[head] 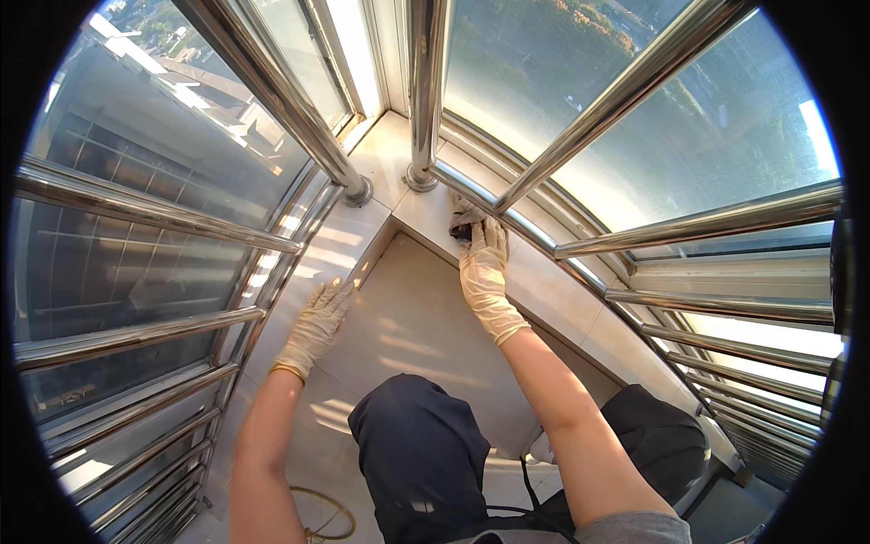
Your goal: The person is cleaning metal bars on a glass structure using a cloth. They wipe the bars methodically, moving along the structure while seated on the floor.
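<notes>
Both of my hands wear cream rubber gloves. My right hand (486,265) presses a crumpled grey-brown cloth (465,216) onto the tiled ledge (554,289) on the right, close under the bottom rail (469,183) of the steel railing. A dark patch shows in the cloth beside my fingers, and part of it is hidden behind them. My left hand (319,323) lies palm down with fingers stretched on the tiled ledge (333,234) on the left. It holds nothing, and its fingertips lie near the ledge's inner edge.
Polished steel posts (423,102) and bars (156,214) run along both sides, in front of window panes (530,88). The ledges meet at a corner above a lower tiled floor (421,299). My bent knee (421,435) is in front. A thin yellow hose or cord (343,506) loops at lower left.
</notes>
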The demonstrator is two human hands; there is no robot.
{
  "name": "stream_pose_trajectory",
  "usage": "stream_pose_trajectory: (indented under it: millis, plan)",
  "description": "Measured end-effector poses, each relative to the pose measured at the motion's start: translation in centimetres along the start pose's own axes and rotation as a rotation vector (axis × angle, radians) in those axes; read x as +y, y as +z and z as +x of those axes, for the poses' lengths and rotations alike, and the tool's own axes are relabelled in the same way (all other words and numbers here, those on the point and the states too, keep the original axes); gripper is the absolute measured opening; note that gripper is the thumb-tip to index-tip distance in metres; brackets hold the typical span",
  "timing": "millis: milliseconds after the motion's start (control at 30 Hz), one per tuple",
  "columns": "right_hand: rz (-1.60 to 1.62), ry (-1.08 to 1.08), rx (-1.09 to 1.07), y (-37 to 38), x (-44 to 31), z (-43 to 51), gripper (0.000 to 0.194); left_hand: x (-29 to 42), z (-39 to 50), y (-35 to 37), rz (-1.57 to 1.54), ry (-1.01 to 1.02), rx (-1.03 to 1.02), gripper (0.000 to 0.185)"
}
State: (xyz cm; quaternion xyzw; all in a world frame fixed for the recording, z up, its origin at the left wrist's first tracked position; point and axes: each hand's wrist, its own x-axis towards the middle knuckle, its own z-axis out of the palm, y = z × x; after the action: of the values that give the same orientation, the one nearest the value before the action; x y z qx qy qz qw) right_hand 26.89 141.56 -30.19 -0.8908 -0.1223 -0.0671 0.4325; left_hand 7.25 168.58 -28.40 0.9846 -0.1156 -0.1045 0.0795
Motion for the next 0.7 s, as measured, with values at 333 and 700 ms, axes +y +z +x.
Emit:
stream_pose_trajectory:
  millis: [333,700]
  plan:
    - [-0.192,-0.508,0.148,6.5,2.6,11.0,0.035,0.1,0.8,-0.7,-0.109,-0.033,0.038,0.053]
    - [0.213,-0.256,-0.268,3.4,-6.9,-1.1,0.052,-0.5,0.3,-0.7,0.031,-0.008,-0.157,0.054]
